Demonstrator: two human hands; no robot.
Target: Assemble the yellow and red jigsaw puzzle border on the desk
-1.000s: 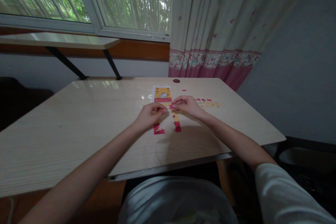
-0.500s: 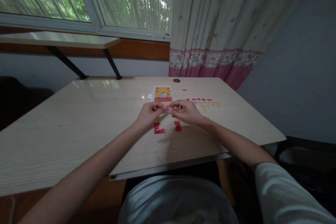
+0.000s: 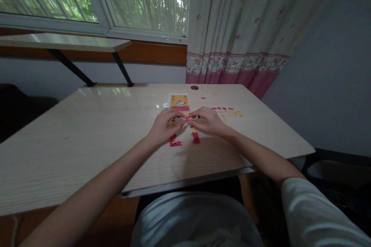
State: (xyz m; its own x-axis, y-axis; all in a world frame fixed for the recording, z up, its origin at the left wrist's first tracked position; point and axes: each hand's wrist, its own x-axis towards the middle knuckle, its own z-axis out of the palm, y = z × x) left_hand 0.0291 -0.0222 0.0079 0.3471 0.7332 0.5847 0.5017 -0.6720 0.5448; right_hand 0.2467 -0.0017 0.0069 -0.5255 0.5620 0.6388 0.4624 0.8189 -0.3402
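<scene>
A small red jigsaw puzzle piece (image 3: 187, 118) is up above the table between my two hands. My left hand (image 3: 162, 124) has its left side between thumb and forefinger, and my right hand (image 3: 208, 121) pinches it from the right. Below them lies a partly joined puzzle border, with a red lower-left corner (image 3: 174, 143) and a red lower-right part (image 3: 196, 138); my hands cover much of its upper portion. Just behind my hands is a picture card (image 3: 179, 101) showing a white cartoon animal on yellow and red.
Right of my hands, several red pieces (image 3: 222, 108) form a row, with several yellow pieces (image 3: 233, 114) in front of it. A single red piece (image 3: 203, 98) lies farther back, near a round hole (image 3: 194, 87) in the wooden table (image 3: 101, 135). A raised shelf (image 3: 72, 42) stands at back left.
The fingers of both hands have spread a little, and more of the red piece shows between them. The pieces on the table look unmoved; the view has shifted slightly.
</scene>
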